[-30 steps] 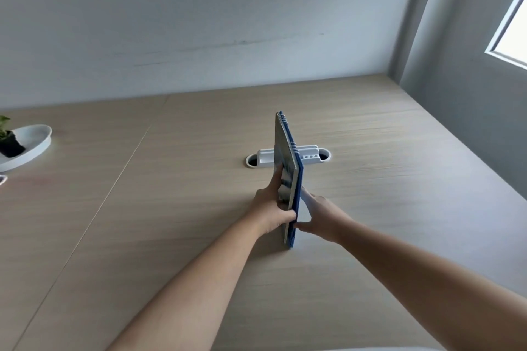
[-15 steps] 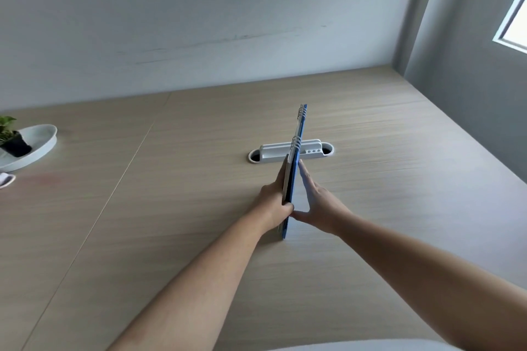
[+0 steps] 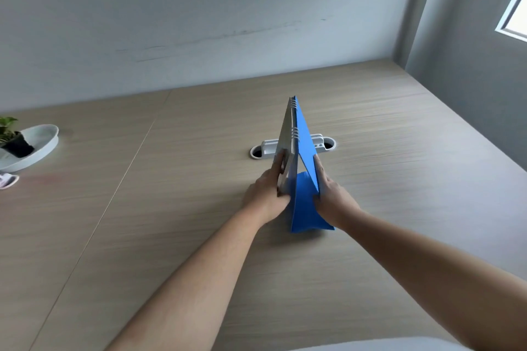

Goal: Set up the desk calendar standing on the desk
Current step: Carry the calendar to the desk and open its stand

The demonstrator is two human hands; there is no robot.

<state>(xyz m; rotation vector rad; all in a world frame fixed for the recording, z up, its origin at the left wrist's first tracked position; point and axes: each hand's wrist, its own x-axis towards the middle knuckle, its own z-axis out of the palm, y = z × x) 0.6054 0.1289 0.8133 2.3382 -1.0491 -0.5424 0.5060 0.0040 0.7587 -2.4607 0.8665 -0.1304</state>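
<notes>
- The calendar (image 3: pixel 302 151) stands at the frame's centre on the desk (image 3: pixel 399 151), spread into a tent shape with its spiral-bound ridge on top.
- The left hand (image 3: pixel 266 194) grips the page-side panel, fingers flat on its outer face, thumb at its near edge.
- The right hand (image 3: pixel 332 196) holds the blue back panel, fingers laid up its outer face, thumb tucked at the edge.
- The blue base flap (image 3: pixel 306 208) lies between the two panels, bowed rather than flat.
- A white cable port (image 3: pixel 263 149) sits just behind the calendar, partly hidden by it.
- At the far left a white dish (image 3: pixel 40 145) holds a small potted plant (image 3: pixel 12 137).
- The desk is pale wood grain with a thin seam; the calendar's card looks smooth and stiff.
</notes>
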